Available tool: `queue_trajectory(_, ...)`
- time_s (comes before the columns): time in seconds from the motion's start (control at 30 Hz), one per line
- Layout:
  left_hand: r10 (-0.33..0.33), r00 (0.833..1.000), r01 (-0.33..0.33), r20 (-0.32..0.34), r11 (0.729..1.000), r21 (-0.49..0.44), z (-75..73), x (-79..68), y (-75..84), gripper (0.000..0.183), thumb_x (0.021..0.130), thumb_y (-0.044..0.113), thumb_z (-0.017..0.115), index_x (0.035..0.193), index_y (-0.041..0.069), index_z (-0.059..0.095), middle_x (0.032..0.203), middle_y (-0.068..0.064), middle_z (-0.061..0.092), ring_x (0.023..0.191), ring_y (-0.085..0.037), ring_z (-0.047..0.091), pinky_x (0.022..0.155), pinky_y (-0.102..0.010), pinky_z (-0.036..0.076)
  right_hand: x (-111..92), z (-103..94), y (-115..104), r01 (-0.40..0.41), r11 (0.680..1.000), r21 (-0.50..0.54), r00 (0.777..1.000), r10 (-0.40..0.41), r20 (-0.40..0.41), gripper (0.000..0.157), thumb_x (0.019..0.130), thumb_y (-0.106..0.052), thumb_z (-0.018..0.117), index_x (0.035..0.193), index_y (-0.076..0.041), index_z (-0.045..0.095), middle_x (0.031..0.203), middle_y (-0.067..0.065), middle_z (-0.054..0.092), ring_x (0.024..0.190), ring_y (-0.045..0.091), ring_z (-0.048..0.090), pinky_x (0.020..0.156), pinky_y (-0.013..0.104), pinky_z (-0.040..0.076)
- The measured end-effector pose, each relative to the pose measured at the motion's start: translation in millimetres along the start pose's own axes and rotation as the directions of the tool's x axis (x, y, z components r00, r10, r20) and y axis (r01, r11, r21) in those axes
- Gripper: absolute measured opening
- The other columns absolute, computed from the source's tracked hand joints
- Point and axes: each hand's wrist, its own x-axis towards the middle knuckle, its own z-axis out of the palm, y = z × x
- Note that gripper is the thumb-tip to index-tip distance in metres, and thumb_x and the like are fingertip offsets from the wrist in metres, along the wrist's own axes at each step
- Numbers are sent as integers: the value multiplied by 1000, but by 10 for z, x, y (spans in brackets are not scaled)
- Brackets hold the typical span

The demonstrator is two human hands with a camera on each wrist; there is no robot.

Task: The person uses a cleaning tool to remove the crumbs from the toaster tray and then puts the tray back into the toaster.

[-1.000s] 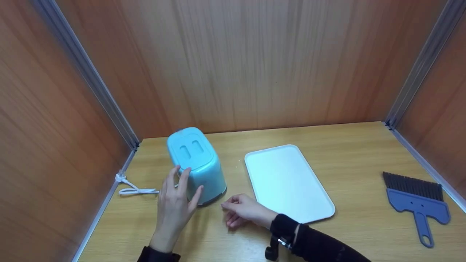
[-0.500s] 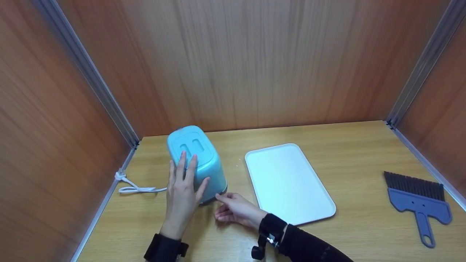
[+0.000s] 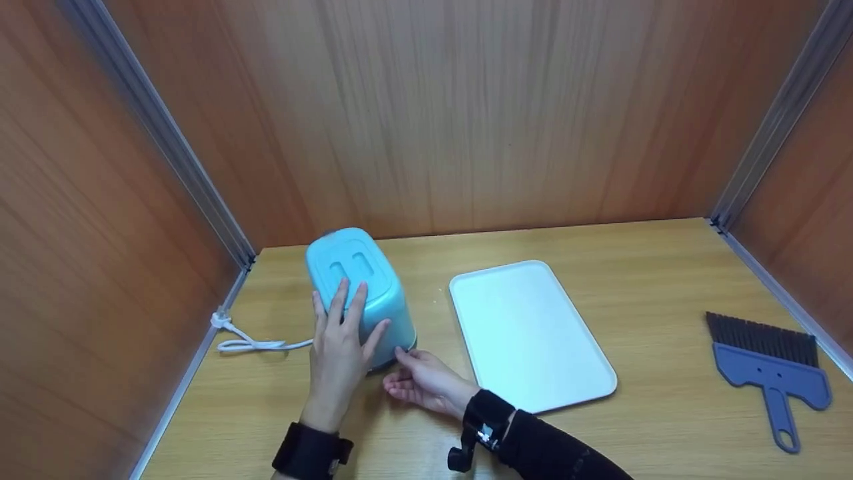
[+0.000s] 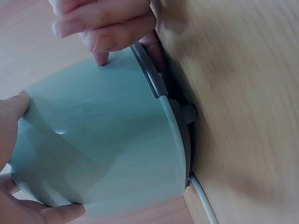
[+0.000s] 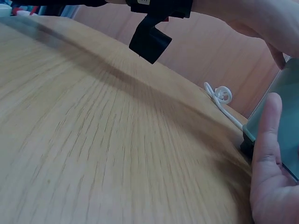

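A light blue toaster (image 3: 390, 320) with a closed top with two oblong recesses stands on the left of the table. My left hand (image 3: 340, 363) rests its spread fingers on the toaster's top edge, with the thumb against the near side. At the toaster's near bottom corner is my right hand (image 3: 430, 383). In the left wrist view, fingers of the right hand (image 4: 114, 21) meet the dark strip (image 4: 150, 70) along the toaster's base, one on the side and one at the underside. The right wrist view shows one extended finger (image 5: 268, 140) beside the base; the others are mostly hidden.
A white tray (image 3: 533, 333) lies right of the toaster. Further right is a blue brush (image 3: 766, 377) with dark bristles. The toaster's white cord (image 3: 253, 346) lies tied on the left. Wooden panels (image 3: 466, 120) enclose the table (image 3: 653, 280) at the back and sides.
My left hand has moved right and forward onto the toaster's top edge. My right hand has moved left and slightly forward to the base. The toaster shows no clear shift.
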Motion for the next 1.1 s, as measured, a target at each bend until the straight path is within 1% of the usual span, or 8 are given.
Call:
queue_trajectory(0.23,-11,1000,11,6,1000,-3,9,0,-8,71,96,45,81,156,18,56,166,-23,46,152,-68,29,103,-78,48,38,37,49,3,996,88,1000,-3,7,41,117,-31,44,146,-4,36,86,6,71,72,10,72,71,20,64)
queue_trajectory(0.33,-8,1000,8,-1,1000,-5,17,-7,-10,70,96,44,81,156,18,56,166,-23,47,152,-68,30,103,-78,48,40,43,67,8,995,103,1000,-8,6,41,117,-31,43,147,-4,36,86,5,71,72,10,72,71,20,64)
queue_trajectory(0.63,2,1000,-2,-22,1000,0,43,-18,-24,71,95,45,82,155,18,57,165,-23,48,151,-68,32,104,-77,47,18,45,69,4,997,72,1000,-4,1,48,117,-35,44,154,-6,34,88,5,70,75,11,70,71,20,64)
queue_trajectory(0.87,7,999,-8,-35,1000,-18,49,-30,-32,70,94,42,83,154,18,58,164,-23,49,151,-68,31,103,-76,48,27,60,86,14,1000,25,1000,-13,-6,41,118,-34,41,149,-7,36,83,4,69,70,10,68,65,19,61)
queue_trajectory(1.1,7,999,-8,-34,1000,-25,59,-28,-31,71,94,42,84,155,19,57,165,-24,47,152,-68,29,106,-76,46,25,62,81,16,1000,-10,1000,-16,-14,40,118,-35,40,146,-7,39,80,4,70,66,9,68,63,19,61)
